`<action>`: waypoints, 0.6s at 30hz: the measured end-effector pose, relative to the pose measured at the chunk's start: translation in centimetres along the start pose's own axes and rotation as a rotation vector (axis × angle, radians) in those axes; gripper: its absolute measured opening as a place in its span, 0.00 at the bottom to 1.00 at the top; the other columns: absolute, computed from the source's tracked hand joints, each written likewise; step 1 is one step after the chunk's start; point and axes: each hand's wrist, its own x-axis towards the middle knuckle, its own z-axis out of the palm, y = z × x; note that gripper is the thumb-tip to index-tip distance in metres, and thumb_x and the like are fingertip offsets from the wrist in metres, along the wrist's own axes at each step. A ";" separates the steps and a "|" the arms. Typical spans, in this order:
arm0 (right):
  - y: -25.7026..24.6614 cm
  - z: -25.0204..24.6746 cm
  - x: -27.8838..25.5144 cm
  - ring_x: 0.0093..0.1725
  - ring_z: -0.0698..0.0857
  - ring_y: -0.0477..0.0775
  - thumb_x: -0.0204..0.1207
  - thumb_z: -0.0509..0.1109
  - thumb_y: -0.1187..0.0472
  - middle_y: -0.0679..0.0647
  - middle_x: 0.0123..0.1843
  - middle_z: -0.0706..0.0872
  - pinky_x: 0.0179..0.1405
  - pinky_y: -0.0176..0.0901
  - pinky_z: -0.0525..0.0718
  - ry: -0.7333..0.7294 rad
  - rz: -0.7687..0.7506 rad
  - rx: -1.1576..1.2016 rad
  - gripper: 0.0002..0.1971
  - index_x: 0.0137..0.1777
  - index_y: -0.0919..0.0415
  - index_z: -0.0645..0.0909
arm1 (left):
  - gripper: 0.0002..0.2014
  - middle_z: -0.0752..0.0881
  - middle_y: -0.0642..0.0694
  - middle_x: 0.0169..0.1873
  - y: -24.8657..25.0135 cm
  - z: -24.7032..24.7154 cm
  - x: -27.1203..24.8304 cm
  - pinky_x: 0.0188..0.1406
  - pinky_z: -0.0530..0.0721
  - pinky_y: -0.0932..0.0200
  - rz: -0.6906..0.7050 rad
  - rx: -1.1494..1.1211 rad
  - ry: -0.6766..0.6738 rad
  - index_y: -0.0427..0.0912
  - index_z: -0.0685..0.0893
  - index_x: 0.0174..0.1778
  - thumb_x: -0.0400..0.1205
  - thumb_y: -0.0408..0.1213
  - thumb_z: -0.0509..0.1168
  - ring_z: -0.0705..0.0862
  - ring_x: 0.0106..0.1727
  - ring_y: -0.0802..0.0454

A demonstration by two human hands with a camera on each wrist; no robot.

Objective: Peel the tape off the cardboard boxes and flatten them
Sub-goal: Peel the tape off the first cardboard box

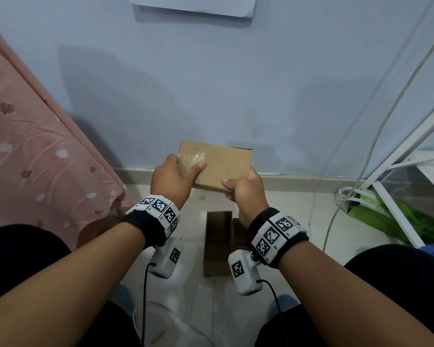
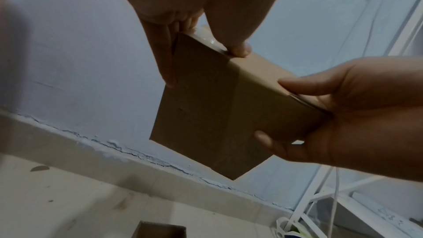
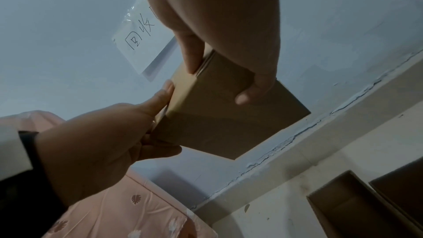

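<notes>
Both hands grip the box [image 1: 218, 166]: left hand [image 1: 172, 180] thumb on the clear tape [image 1: 192, 157], right hand [image 1: 246, 194] at the near corner. Judged risk: tape tears short, leaving strips.

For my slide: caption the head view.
Both hands, left and right, hold a taped cardboard box above the floor.

A white paper sheet [image 3: 146, 42] is hanging on the pale blue wall [image 3: 68, 24] under clear plastic, and it is showing handwritten black characters: "回收", with a third character hiding behind the hand. The wristbands [image 1: 276, 234] are carrying black-and-white square code markers with tiny labels beside them; on the right band they seem to be reading "R2" and "R3", though they are too small for certainty. The cardboard is showing no readable print.
</notes>
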 end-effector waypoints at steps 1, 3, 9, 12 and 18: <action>-0.1 -0.1 0.1 0.49 0.86 0.49 0.78 0.71 0.78 0.50 0.51 0.87 0.58 0.51 0.87 0.004 0.006 0.005 0.18 0.52 0.51 0.79 | 0.27 0.82 0.49 0.35 -0.1 0.0 0.1 0.35 0.71 0.53 0.020 -0.004 0.003 0.41 0.78 0.45 0.80 0.66 0.66 0.81 0.39 0.46; -0.4 -0.3 0.1 0.49 0.86 0.48 0.78 0.71 0.78 0.49 0.50 0.87 0.61 0.52 0.87 0.005 0.015 0.005 0.18 0.51 0.51 0.80 | 0.25 0.83 0.47 0.36 -0.4 0.0 0.4 0.38 0.72 0.53 0.072 0.019 0.008 0.40 0.80 0.43 0.83 0.63 0.63 0.81 0.40 0.44; -0.3 -0.3 0.2 0.49 0.86 0.50 0.78 0.70 0.78 0.49 0.49 0.87 0.52 0.46 0.87 0.008 0.031 0.009 0.18 0.51 0.51 0.79 | 0.27 0.77 0.47 0.28 -0.4 -0.1 0.4 0.37 0.65 0.51 0.077 0.010 0.012 0.42 0.72 0.31 0.90 0.57 0.53 0.80 0.40 0.35; -0.2 -0.1 -0.2 0.47 0.87 0.46 0.78 0.70 0.78 0.48 0.48 0.88 0.47 0.41 0.86 -0.023 0.014 0.006 0.18 0.52 0.51 0.80 | 0.34 0.82 0.47 0.36 0.3 0.0 0.0 0.40 0.76 0.50 -0.025 0.024 -0.021 0.42 0.78 0.41 0.76 0.75 0.60 0.81 0.41 0.41; -0.2 0.0 -0.4 0.51 0.87 0.49 0.78 0.71 0.77 0.52 0.55 0.89 0.45 0.39 0.82 -0.041 -0.011 -0.043 0.19 0.55 0.50 0.81 | 0.30 0.82 0.45 0.40 0.0 0.2 0.0 0.36 0.72 0.52 -0.069 -0.036 -0.001 0.39 0.76 0.45 0.80 0.68 0.63 0.81 0.42 0.43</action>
